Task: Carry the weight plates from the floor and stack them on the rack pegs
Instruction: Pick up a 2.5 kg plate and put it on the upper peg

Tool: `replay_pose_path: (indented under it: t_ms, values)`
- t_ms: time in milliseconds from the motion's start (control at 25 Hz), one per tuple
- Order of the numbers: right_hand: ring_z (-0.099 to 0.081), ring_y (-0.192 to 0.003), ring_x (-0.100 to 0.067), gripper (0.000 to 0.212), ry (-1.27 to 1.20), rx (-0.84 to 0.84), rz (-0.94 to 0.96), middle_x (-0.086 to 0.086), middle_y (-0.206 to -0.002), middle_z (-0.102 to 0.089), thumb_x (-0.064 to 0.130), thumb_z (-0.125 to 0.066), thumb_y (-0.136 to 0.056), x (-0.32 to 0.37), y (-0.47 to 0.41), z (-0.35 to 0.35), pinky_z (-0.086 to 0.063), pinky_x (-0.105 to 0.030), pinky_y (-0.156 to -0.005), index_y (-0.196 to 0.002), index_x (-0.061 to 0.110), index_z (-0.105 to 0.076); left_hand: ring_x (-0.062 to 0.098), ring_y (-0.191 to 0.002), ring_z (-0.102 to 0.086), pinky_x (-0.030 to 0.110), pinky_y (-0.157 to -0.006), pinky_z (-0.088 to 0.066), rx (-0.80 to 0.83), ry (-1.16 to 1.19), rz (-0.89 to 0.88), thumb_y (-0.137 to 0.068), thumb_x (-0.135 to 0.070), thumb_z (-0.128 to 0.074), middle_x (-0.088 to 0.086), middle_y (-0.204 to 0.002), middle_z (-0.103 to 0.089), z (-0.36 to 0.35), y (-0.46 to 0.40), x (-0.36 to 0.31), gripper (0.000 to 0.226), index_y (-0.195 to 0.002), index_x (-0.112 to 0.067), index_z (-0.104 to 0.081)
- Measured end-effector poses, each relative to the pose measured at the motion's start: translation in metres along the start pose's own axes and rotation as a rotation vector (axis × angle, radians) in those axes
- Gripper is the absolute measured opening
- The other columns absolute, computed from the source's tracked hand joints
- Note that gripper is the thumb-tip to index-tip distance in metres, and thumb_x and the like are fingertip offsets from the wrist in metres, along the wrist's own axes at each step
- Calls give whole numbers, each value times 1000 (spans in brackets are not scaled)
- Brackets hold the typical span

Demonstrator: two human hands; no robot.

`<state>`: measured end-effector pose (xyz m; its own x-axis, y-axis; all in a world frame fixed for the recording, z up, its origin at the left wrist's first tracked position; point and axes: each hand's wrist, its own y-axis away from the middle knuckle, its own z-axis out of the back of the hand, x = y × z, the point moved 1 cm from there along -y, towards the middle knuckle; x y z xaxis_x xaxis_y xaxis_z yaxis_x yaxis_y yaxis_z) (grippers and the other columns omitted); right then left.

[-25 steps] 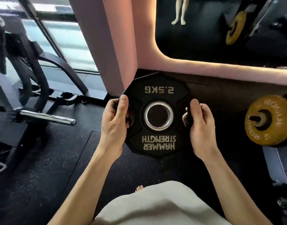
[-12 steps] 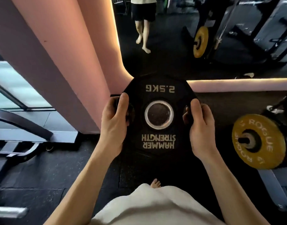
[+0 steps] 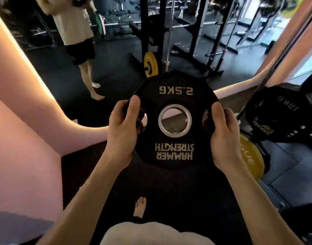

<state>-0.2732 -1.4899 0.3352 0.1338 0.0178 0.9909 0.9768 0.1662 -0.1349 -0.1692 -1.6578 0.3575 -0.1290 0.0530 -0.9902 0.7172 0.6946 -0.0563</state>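
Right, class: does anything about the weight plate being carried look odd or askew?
Only its orientation: the black 2.5 kg rubber plate, gripped by the left hand and right hand, is upside down, so its lettering reads inverted. No damage shows.

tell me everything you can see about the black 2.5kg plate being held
The 2.5kg plate is black, rubbery-looking and many-sided, with a bright metal ring round its open centre hole and cut-out grip slots at both sides. Pale lettering, upside down from this view, reads 2.5KG and HAMMER STRENGTH. It is held in the air, face toward the camera: the left hand and right hand grip its side slots.
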Motion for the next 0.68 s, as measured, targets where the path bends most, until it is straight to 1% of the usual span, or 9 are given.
replay_pose_path:
  t_ms: [40,80,160,240,400,440,560,600,680]
  values:
    - [-55,-76,-11,34,14,-60,15,4,-79,-56,56,-51,-92,2,-17,-4,-47,-41,-74,-80,25,-56,22,-79,-61,39,-71,-54,55,-5,-14,-98,-40,-48,15,-91,-64,-8,-26,-2,28,-96,-16,-60]
    - [-54,-77,-14,35,18,-126,33,4,-79,-56,60,-51,-88,5,-33,-7,-47,-43,-74,-78,26,-56,23,-76,-58,38,-67,-52,110,-6,-31,-98,-40,-48,15,-86,-61,-18,-52,-5,30,-97,-12,-60]
    - [-52,-75,-13,34,19,-231,62,5,-76,-54,58,-52,-88,16,-58,-10,-44,-38,-71,-75,27,-54,19,-65,-53,32,-59,-46,213,33,-47,-98,-39,-49,5,-75,-57,-37,-91,-12,30,-95,-11,-58]
    - [-52,-74,-11,32,32,-341,103,5,-76,-54,51,-52,-95,27,-81,-6,-45,-33,-70,-76,25,-55,10,-55,-48,24,-52,-42,335,92,-69,-99,-37,-49,-5,-65,-53,-63,-129,-21,26,-89,-14,-56]
    - [-60,-84,-20,36,83,-535,198,-4,-85,-61,55,-50,-93,59,-124,19,-49,-43,-79,-82,22,-59,7,-48,-42,21,-46,-37,562,174,-117,-99,-35,-49,-8,-56,-47,-132,-186,-49,26,-80,-17,-53]
    - [-60,-82,-17,35,107,-582,221,-1,-82,-62,54,-50,-95,72,-134,26,-49,-40,-77,-81,23,-59,7,-46,-42,21,-45,-37,601,196,-127,-99,-35,-50,-9,-55,-46,-151,-195,-57,28,-77,-18,-52]
    - [-57,-68,-4,32,144,-705,306,12,-67,-59,48,-48,-97,104,-160,59,-46,-22,-64,-78,23,-56,9,-46,-37,24,-45,-31,729,304,-154,-99,-33,-50,-7,-54,-44,-212,-213,-85,29,-75,-16,-49]
    - [-56,-65,-3,32,155,-730,341,13,-65,-59,50,-47,-95,115,-169,72,-46,-19,-61,-78,24,-56,10,-46,-35,25,-45,-29,764,340,-173,-100,-31,-49,-7,-54,-43,-234,-217,-93,29,-76,-16,-48]
    - [-59,-68,-6,36,202,-759,412,9,-69,-62,56,-47,-91,140,-188,98,-48,-23,-63,-83,22,-58,9,-45,-34,24,-44,-28,813,387,-225,-100,-29,-48,-8,-52,-43,-277,-223,-114,27,-78,-14,-47]
